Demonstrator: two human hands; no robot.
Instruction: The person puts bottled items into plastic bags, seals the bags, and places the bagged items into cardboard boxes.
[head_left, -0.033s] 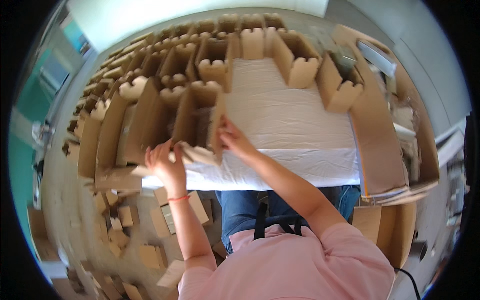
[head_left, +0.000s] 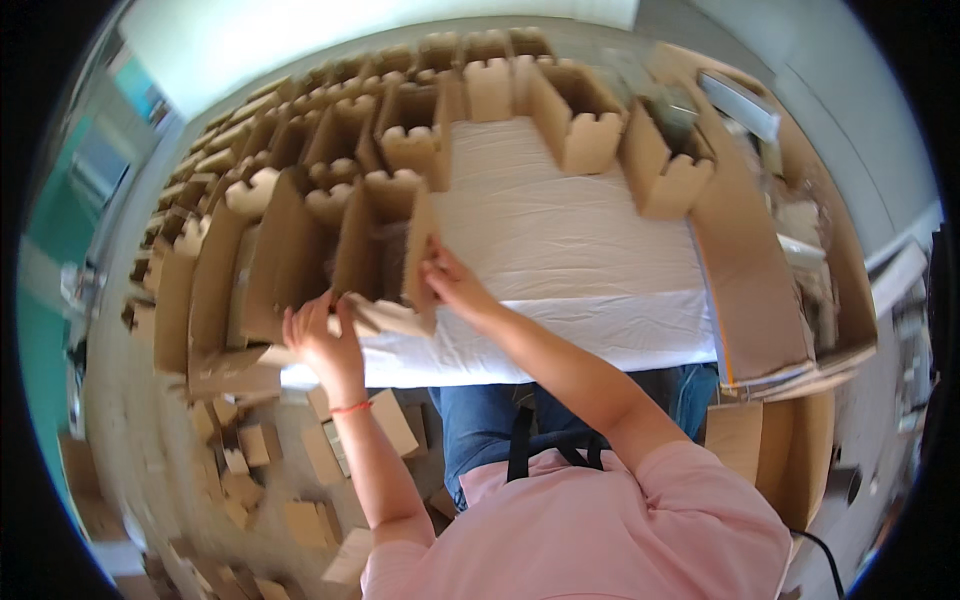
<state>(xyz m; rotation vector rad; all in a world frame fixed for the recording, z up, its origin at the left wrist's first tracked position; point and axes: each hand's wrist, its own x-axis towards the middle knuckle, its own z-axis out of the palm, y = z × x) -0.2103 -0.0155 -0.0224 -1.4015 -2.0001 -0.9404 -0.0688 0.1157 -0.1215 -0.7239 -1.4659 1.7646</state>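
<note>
An open-topped brown cardboard box (head_left: 421, 240) stands at the near edge of the white-covered table, its wavy-cut far end upright. My right hand (head_left: 452, 277) grips its right wall near the front corner, fingers bent in against the cardboard. At the box's near left corner is my left hand (head_left: 328, 338), thumb and fingers closed on the front flap (head_left: 392, 318). Something clear and blurred lies inside the box. Directly left of it is another open cardboard box (head_left: 272, 262), close against it.
Rows of similar boxes (head_left: 412, 150) fill the table's left and far sides. White cloth (head_left: 540, 230) covers the middle. A box holding a clear item (head_left: 672, 120) stands at right, beside a large carton (head_left: 745, 290) of mixed items. Cardboard pieces (head_left: 262, 445) litter the floor.
The whole view has shifted slightly, so table and boxes appear a little further left. Both hands keep their places on the box.
</note>
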